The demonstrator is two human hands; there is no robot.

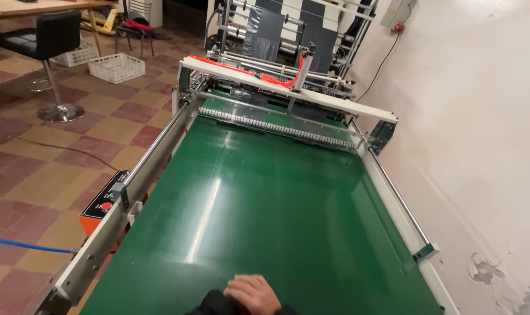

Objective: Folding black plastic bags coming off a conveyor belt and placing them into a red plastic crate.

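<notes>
your hand (252, 293) rests curled on the green belt (276, 216), grip unclear; tiled floor (55, 157) left; white crate (116, 67), black stool (52, 52) beyond

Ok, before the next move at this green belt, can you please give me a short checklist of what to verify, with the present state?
1. Green belt free of material: ok, only the hand lies on it.
2. Hand away from the roller bar: ok, it rests at the near end, far from the bar.
3. What the fingers hold: cannot tell, they are curled and partly cut off by the picture's edge.
4. Red button on the orange control box in sight: ok, at the left rail.
5. Grey film fed through to the belt: cannot tell.
</notes>
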